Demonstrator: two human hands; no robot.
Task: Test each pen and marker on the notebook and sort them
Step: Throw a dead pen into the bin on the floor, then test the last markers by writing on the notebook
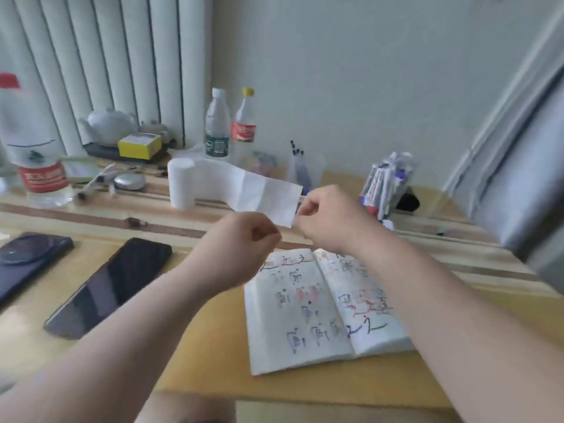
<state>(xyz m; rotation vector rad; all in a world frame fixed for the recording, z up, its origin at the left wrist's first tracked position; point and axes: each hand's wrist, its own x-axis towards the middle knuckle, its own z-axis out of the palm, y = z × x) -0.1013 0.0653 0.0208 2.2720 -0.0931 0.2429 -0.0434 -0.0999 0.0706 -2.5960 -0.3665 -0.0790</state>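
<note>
The tissue strip is pinched at its free end by the fingers of the R hand. It is drawn out roughly level from the roll, which stands upright toward the back of the bench. The L hand is held just beside the strip's lower corner, fingers curled w/ thumb against forefinger. Whether anything is pinched there can't be told (blur). No pen or marker is seen in either hand.

Task items: the notebook lies open and flat near the front edge, pages covered w/ test marks. The markers are packed upright in a clear holder back-R. A few pens stand in a clear cup behind the strip.

Risks, as judged:
- If the strip is pulled w/o the roll being steadied, the light roll could be tipped or dragged fwd.
- The two bottles just behind the roll could then be knocked.
- The R forearm crosses the notebook, so fresh ink may be smeared if it's lowered.

Room: bare bench is seen between the notebook and the nearer phone. A 2nd phone lies further L. The front edge runs close below the notebook, so little margin is left there. The R side is crowded by a grey panel.
</note>
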